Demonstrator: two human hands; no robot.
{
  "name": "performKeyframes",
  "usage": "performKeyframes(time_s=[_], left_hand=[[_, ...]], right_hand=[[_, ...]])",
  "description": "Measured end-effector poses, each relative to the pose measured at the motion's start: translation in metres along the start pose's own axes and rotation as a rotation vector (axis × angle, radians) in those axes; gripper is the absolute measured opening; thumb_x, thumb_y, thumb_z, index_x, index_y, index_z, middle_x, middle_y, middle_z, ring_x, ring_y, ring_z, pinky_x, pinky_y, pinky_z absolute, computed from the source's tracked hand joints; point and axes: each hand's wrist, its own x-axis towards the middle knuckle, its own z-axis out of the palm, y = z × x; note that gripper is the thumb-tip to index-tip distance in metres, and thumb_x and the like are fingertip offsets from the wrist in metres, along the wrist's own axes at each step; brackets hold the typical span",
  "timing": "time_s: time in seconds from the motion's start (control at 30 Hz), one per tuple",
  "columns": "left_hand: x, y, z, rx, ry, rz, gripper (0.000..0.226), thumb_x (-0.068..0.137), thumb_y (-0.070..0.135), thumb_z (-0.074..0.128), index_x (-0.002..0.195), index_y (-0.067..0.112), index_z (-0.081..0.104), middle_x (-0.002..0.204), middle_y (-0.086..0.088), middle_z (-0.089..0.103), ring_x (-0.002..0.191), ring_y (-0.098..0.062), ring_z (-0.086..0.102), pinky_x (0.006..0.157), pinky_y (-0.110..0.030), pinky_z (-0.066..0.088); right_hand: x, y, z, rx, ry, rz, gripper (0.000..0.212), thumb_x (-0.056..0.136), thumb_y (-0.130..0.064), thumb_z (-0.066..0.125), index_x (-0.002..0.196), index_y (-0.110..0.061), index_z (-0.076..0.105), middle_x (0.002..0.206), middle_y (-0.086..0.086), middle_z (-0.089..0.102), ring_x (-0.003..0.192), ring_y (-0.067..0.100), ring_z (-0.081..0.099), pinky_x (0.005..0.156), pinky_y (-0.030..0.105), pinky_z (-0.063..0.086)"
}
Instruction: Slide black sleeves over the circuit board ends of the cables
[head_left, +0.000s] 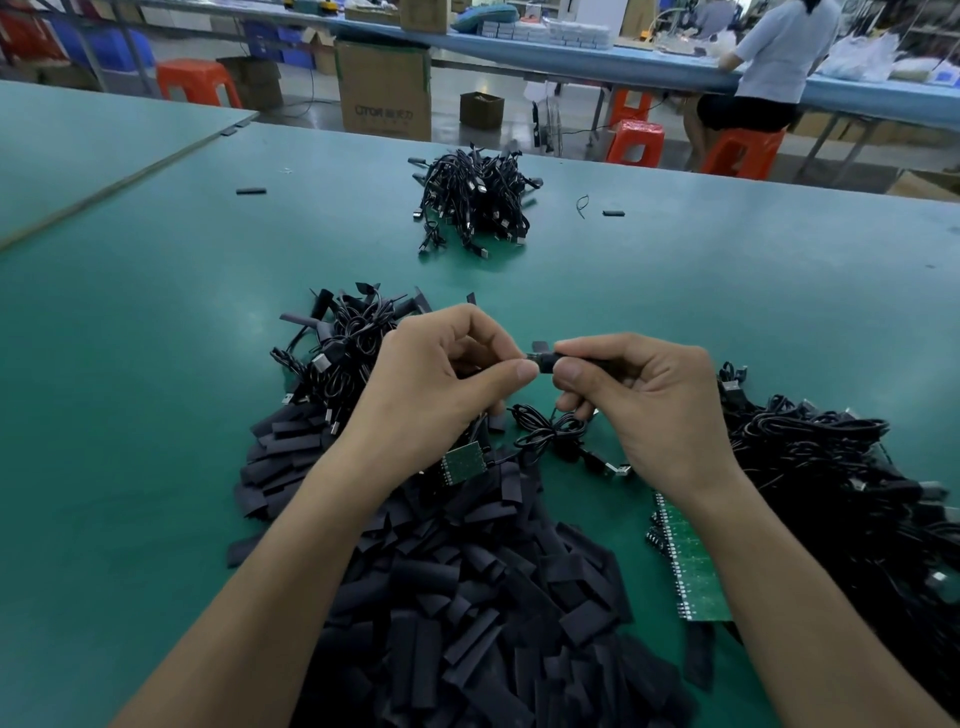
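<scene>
Black sleeve: short, matte tube, held level above green surface, between both hands. Right hand pinches sleeve between thumb and forefinger. Left hand pinches its left end. Coiled black cable below hands, beside sleeve pile.

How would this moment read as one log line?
left hand: pinches black sleeve | right hand: pinches same sleeve | sleeve pile: beneath forearms

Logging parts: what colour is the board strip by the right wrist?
Green board strip, clearest in head view.
</scene>
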Motion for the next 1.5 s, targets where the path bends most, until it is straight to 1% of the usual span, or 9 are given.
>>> performKeyframes(time_s=[0.23, 0.47, 0.67, 0.87, 1.07, 1.2, 1.3, 1.4, 1.5], left_hand=[[0.0, -0.001, -0.003, 0.019, 0.012, -0.124, 0.021, 0.083, 0.035, 0.08, 0.079, 0.017, 0.072, 0.073, 0.001, 0.076, 0.056, -0.009, 0.067, 0.057, -0.017, 0.051], [0.001, 0.001, -0.005, -0.049, 0.0, -0.166, 0.016, 0.081, 0.024, 0.082, 0.079, 0.01, 0.075, 0.071, -0.003, 0.076, 0.056, -0.009, 0.066, 0.058, -0.018, 0.054], [0.001, 0.005, -0.004, -0.075, -0.006, -0.199, 0.011, 0.084, 0.016, 0.079, 0.083, 0.005, 0.075, 0.072, -0.005, 0.076, 0.056, -0.008, 0.065, 0.057, -0.016, 0.051], [0.0, 0.005, -0.003, -0.043, -0.022, -0.193, 0.008, 0.086, 0.015, 0.078, 0.081, 0.009, 0.076, 0.073, -0.005, 0.076, 0.058, -0.01, 0.068, 0.058, -0.018, 0.052], [0.001, 0.002, -0.003, -0.013, -0.034, -0.185, 0.008, 0.086, 0.016, 0.077, 0.081, 0.01, 0.075, 0.072, -0.003, 0.076, 0.057, -0.011, 0.068, 0.058, -0.02, 0.054], [0.0, 0.002, 0.003, -0.013, -0.055, -0.183, 0.01, 0.088, 0.014, 0.076, 0.078, 0.012, 0.075, 0.07, -0.002, 0.075, 0.055, -0.011, 0.066, 0.056, -0.022, 0.054], [0.0, 0.001, 0.003, -0.037, -0.05, -0.197, 0.009, 0.089, 0.014, 0.075, 0.08, 0.012, 0.075, 0.072, -0.003, 0.076, 0.058, -0.012, 0.068, 0.058, -0.023, 0.055], [0.001, 0.002, 0.003, -0.071, -0.048, -0.211, 0.008, 0.09, 0.012, 0.073, 0.083, 0.011, 0.074, 0.073, -0.004, 0.077, 0.06, -0.013, 0.07, 0.058, -0.019, 0.054], [0.0, 0.002, 0.005, -0.091, -0.033, -0.204, 0.007, 0.091, 0.011, 0.071, 0.084, 0.01, 0.073, 0.074, -0.003, 0.077, 0.059, -0.012, 0.07, 0.058, -0.017, 0.053]], right_hand=[[-0.001, -0.002, 0.0, 0.057, -0.001, -0.015, 0.011, 0.08, -0.019, 0.074, 0.09, -0.022, 0.076, 0.074, 0.003, 0.074, 0.061, 0.018, 0.069, 0.059, 0.022, 0.054], [-0.002, -0.001, 0.001, 0.026, -0.059, -0.037, 0.017, 0.083, -0.012, 0.075, 0.096, -0.023, 0.075, 0.08, 0.005, 0.076, 0.065, 0.02, 0.071, 0.063, 0.022, 0.055], [-0.001, -0.001, 0.004, 0.018, -0.039, -0.029, 0.013, 0.082, -0.018, 0.073, 0.094, -0.022, 0.075, 0.078, 0.006, 0.075, 0.064, 0.019, 0.07, 0.062, 0.021, 0.054], [-0.001, 0.0, 0.005, 0.068, -0.011, 0.028, 0.012, 0.08, -0.018, 0.071, 0.091, -0.013, 0.074, 0.072, 0.005, 0.074, 0.059, 0.016, 0.069, 0.057, 0.022, 0.054], [-0.001, 0.0, 0.003, 0.087, -0.071, 0.058, 0.016, 0.078, -0.016, 0.074, 0.094, -0.015, 0.075, 0.077, 0.009, 0.075, 0.061, 0.017, 0.069, 0.059, 0.021, 0.054], [-0.001, -0.001, 0.002, 0.035, -0.091, 0.04, 0.016, 0.079, -0.015, 0.075, 0.095, -0.021, 0.075, 0.079, 0.001, 0.077, 0.064, 0.017, 0.07, 0.061, 0.021, 0.054], [-0.002, 0.0, 0.005, 0.024, -0.03, 0.027, 0.022, 0.078, -0.021, 0.077, 0.1, -0.023, 0.074, 0.08, 0.001, 0.077, 0.064, 0.016, 0.07, 0.062, 0.02, 0.054], [-0.002, 0.001, 0.007, 0.011, 0.126, 0.029, 0.03, 0.081, -0.017, 0.08, 0.107, -0.028, 0.07, 0.077, -0.002, 0.076, 0.067, 0.015, 0.073, 0.063, 0.019, 0.055], [-0.002, 0.003, 0.013, 0.072, 0.254, 0.035, 0.025, 0.084, -0.012, 0.078, 0.105, -0.024, 0.07, 0.081, -0.003, 0.077, 0.072, 0.015, 0.074, 0.064, 0.019, 0.055]])
